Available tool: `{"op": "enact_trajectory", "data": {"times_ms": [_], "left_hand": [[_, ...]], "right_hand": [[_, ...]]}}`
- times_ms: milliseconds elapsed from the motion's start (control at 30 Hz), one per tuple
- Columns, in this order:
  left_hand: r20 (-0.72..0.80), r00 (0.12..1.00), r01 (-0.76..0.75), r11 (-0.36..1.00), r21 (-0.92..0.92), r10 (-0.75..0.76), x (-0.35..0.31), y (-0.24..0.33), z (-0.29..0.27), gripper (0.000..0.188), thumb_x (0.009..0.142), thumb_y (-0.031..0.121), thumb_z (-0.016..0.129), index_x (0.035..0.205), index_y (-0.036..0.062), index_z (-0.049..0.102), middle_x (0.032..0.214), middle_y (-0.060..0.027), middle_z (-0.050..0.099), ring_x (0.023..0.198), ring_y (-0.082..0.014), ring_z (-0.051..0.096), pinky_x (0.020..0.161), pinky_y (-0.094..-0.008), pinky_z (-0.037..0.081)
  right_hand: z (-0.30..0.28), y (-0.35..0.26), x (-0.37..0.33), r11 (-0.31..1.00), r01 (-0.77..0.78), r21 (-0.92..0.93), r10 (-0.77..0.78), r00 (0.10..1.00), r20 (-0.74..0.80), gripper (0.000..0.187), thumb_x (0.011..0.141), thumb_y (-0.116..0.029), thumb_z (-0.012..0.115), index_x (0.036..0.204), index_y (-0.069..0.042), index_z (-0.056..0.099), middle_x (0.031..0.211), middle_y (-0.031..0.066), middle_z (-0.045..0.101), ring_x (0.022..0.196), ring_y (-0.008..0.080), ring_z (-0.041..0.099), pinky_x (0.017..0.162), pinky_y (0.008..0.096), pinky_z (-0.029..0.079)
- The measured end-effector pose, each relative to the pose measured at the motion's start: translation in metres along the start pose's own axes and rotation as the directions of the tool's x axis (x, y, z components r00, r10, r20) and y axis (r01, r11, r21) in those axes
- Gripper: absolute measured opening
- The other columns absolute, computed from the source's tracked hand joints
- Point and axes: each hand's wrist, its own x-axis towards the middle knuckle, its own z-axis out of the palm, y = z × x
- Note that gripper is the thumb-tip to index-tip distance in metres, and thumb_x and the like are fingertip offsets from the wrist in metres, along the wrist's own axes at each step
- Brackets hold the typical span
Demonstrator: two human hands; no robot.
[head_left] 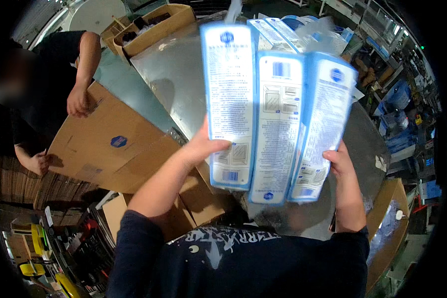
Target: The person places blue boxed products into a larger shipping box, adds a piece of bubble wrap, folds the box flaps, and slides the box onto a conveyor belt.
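Note:
Between my two hands I hold several long blue-and-white packages side by side, lifted above a grey metal table (pixel 159 69). My left hand (pixel 206 144) grips the left package (pixel 231 99), its thumb lying across the front near the lower end. On the other side, my right hand (pixel 340 159) is closed round the edge of the right package (pixel 325 119), thumb on the front. The middle package (pixel 278 134) is squeezed between these two and reaches a little lower. Printed text and small drawings cover their faces. Most of my fingers are hidden behind the packages.
At the left a co-worker's hands (pixel 79 102) hold a large flat cardboard box (pixel 119 129). More blue-and-white packages (pixel 273 32) lie on the table's far side. An open cardboard box (pixel 159 30) stands far left; another box (pixel 395 218) with clear plastic is at my right.

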Motion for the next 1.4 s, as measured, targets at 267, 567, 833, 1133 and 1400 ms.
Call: {"op": "enact_trajectory", "data": {"times_ms": [267,567,833,1133,1400], "left_hand": [[0.184,0.974,-0.195,0.905,0.378,0.133,-0.092,-0.032,-0.020,0.072,0.065,0.013,0.074,0.128,0.0077,0.040,0.129,-0.0135,0.040,0.116,-0.0275,0.041,0.100,-0.0412,0.034],[0.198,0.966,-0.257,0.668,0.698,0.165,-0.240,0.221,-0.072,0.044,0.075,0.036,0.067,0.097,-0.0013,0.060,0.087,-0.0086,0.063,0.081,-0.0169,0.061,0.073,-0.0293,0.050],[0.059,0.888,0.242,0.574,0.782,-0.455,-0.283,-0.042,-0.136,0.078,0.078,0.050,0.059,0.134,0.0045,0.031,0.131,-0.0157,0.042,0.117,-0.0260,0.041,0.100,-0.0315,0.029],[-0.420,0.837,0.416,-0.092,0.905,-0.350,-0.283,-0.185,-0.073,0.105,0.062,0.057,0.069,0.140,0.0147,0.014,0.142,-0.0263,0.009,0.130,-0.0433,0.008,0.096,-0.0609,0.022],[-0.115,0.739,-0.060,-0.236,0.970,-0.664,-0.280,-0.327,-0.115,0.120,0.054,0.052,0.076,0.140,0.0066,0.006,0.138,-0.0259,0.021,0.125,-0.0501,0.017,0.097,-0.0608,0.023]], "right_hand": [[0.053,0.040,-0.063,0.800,0.031,-0.599,-0.082,0.995,-0.058,0.073,0.061,-0.009,0.077,0.123,0.001,0.041,0.115,0.0120,0.051,0.105,0.0247,0.049,0.095,0.0386,0.037],[0.199,0.005,-0.120,0.823,0.034,-0.568,-0.010,0.999,0.046,0.032,0.070,-0.009,0.066,0.100,-0.002,0.058,0.092,0.0086,0.061,0.081,0.0154,0.057,0.072,0.0288,0.047],[0.213,0.046,-0.144,0.802,0.059,-0.594,0.324,0.794,0.515,0.045,0.081,-0.011,0.060,0.124,-0.006,0.047,0.112,0.0082,0.057,0.100,0.0129,0.053,0.085,0.0284,0.044],[-0.008,0.100,-0.160,0.575,-0.327,-0.750,0.143,0.943,-0.302,0.037,0.074,-0.017,0.065,0.108,-0.004,0.058,0.094,0.0100,0.064,0.081,0.0176,0.060,0.072,0.0295,0.048],[-0.225,0.078,-0.205,0.170,-0.702,-0.691,-0.448,0.570,-0.689,0.032,0.070,-0.014,0.059,0.101,-0.011,0.063,0.094,0.0155,0.063,0.090,0.0318,0.059,0.079,0.0384,0.047]]}}
